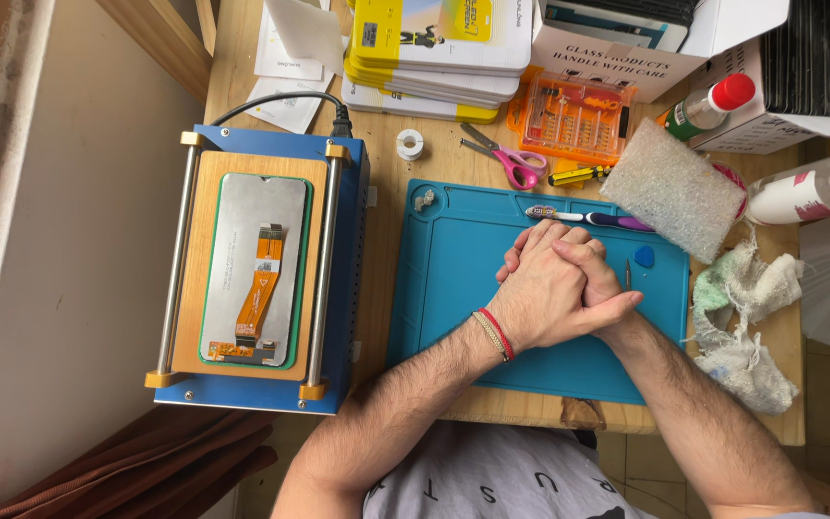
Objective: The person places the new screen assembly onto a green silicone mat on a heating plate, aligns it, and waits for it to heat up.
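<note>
Centre frame, left hand (540, 298) and right hand (583, 269) are resting clasped together on the blue work mat (453, 288), fingers interlaced, gripping nothing but each other. Nearest: toothbrush (588, 217), blue pick (644, 256). Left of frame, phone screen (256, 269) is lying face down on the blue heating machine (353, 279), orange flex cable showing.

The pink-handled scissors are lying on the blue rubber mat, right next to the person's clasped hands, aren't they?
Not quite. The pink-handled scissors lie on the bare wooden table, just past the far edge of the blue rubber mat, not on it. The head view shows this. The person's left hand and right hand are clasped together over the mat.
</note>
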